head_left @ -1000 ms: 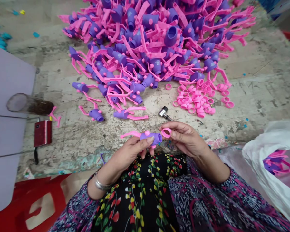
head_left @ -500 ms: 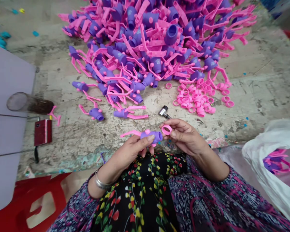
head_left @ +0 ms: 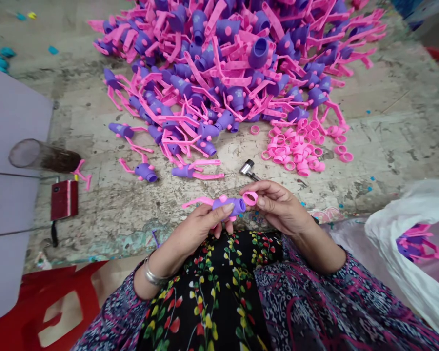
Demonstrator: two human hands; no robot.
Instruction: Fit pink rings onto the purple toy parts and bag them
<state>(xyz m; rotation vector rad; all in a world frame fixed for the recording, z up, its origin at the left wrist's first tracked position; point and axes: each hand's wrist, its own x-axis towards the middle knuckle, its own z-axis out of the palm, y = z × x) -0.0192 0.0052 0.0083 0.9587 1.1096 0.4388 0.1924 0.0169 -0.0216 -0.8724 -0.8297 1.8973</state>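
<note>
My left hand is closed around a purple plastic piece with pink arms, its round open end facing right. Between the thumb and fingers of my right hand is a pink plastic ring, held just beside that open end; whether the two touch I cannot tell. Beyond my right hand lies a small hammer with a black and silver head, its handle partly hidden by my fingers. A heap of loose pink rings lies farther to the right.
A large pile of purple and pink pieces covers the back of the worktable. At left are a brown-stained glass and a dark red box-shaped object. A white bag with similar pieces stands at right, a red plastic stool at lower left.
My right hand has tilted the pink ring and brought it slightly left, closer to the purple piece's open end. My left hand keeps its hold.
</note>
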